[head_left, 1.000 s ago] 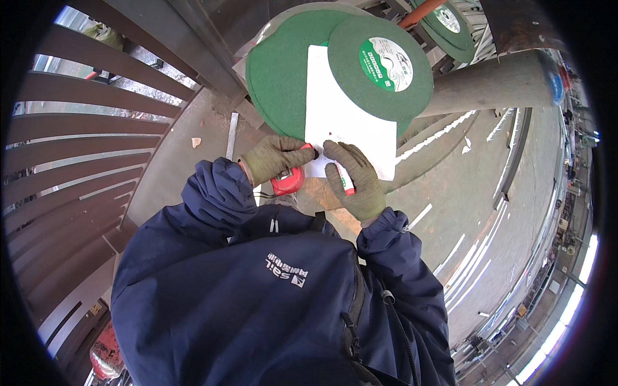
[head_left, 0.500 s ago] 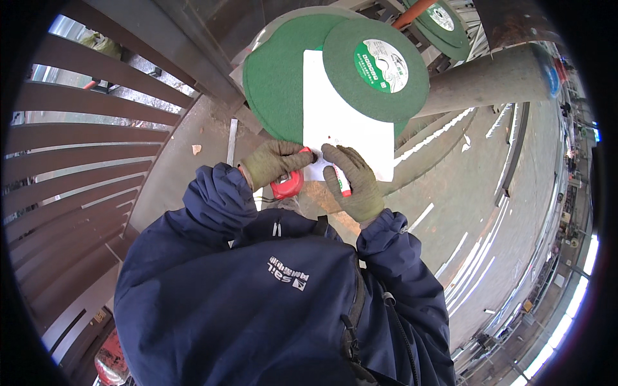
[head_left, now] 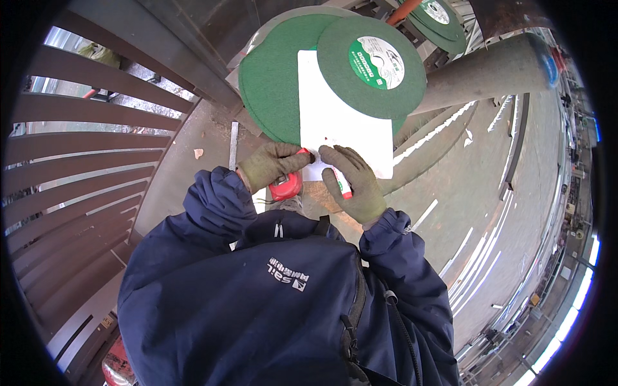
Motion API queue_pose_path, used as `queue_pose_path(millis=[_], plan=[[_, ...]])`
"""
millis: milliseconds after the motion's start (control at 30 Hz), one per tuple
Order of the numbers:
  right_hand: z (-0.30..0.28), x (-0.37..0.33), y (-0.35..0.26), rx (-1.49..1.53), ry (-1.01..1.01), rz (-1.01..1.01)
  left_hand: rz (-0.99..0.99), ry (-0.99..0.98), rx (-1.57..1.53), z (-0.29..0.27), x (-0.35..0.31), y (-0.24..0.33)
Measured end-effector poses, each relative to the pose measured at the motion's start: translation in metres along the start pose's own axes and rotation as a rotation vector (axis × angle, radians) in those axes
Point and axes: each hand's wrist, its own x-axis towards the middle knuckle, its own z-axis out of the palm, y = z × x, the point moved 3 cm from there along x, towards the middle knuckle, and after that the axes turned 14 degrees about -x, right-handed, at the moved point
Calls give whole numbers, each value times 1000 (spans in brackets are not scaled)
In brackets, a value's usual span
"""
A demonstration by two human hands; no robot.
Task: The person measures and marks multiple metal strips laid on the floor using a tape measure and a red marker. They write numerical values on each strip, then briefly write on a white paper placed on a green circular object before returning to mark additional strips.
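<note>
A white sheet (head_left: 335, 116) lies on a stack of large green cutting discs (head_left: 273, 83), with another green disc (head_left: 372, 64) resting on its upper right corner. My left hand (head_left: 273, 164), in an olive glove, pinches a small red cap at the sheet's lower edge. My right hand (head_left: 354, 183), also gloved, grips a white marker with red trim (head_left: 341, 183), tip toward the sheet. A red tape measure (head_left: 286, 188) sits just below my left hand.
A thick grey steel pipe (head_left: 489, 71) runs to the upper right. Brown steel beams (head_left: 84, 167) fan out on the left. More green discs (head_left: 438, 16) lie at the top. A thin metal strip (head_left: 233, 145) rests on the grey surface near my left sleeve.
My hands have come closer together at the sheet's lower edge. The red cap now shows at my left fingertips and the marker lies across my right palm.
</note>
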Motion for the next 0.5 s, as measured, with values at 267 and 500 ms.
queue_pose_path(millis=[267,500], plan=[[-23,-20,-25,345,16,207,21,43,52,1,-39,18],[-43,-48,-29,723,48,533,24,-86,270,23,-78,46]])
